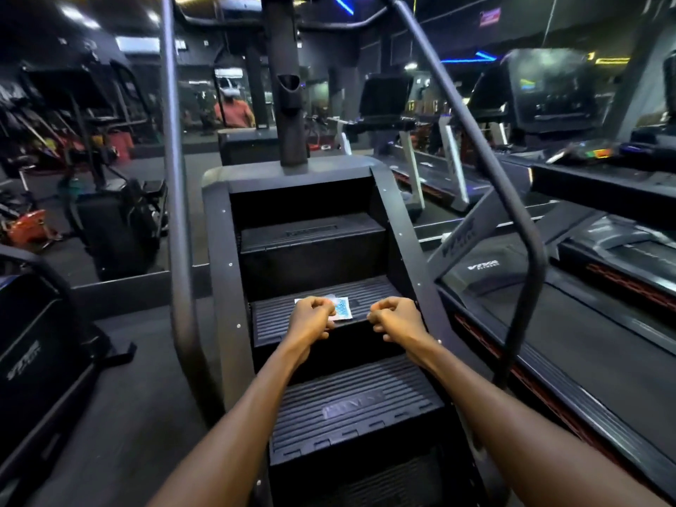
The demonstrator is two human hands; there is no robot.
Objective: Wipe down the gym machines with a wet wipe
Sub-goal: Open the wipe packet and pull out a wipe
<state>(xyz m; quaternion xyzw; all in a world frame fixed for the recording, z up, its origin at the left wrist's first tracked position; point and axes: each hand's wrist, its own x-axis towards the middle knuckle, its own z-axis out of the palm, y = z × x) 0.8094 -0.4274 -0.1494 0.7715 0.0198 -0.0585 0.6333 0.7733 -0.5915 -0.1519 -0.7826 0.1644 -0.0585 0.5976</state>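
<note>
Hovering curled hands (351, 318), wipe packet (342, 307), stair-climber step (278, 316)

Two bare forearms stretch out in front of this person, and that's really all of the body on show from here. No sleeves anywhere: nothing covers either arm from the bottom edge of the view up to the wrist. The left hand (314, 316) is bare too, no glove, no ring that I can make out, no watch or band at the wrist. Same story on the right hand (397, 318): uncovered, wrist plain, nothing strapped or tied around it. Both arms are slim and long, with the tendons showing along the forearms. Fingernails are too small and blurred to say anything about.
</note>
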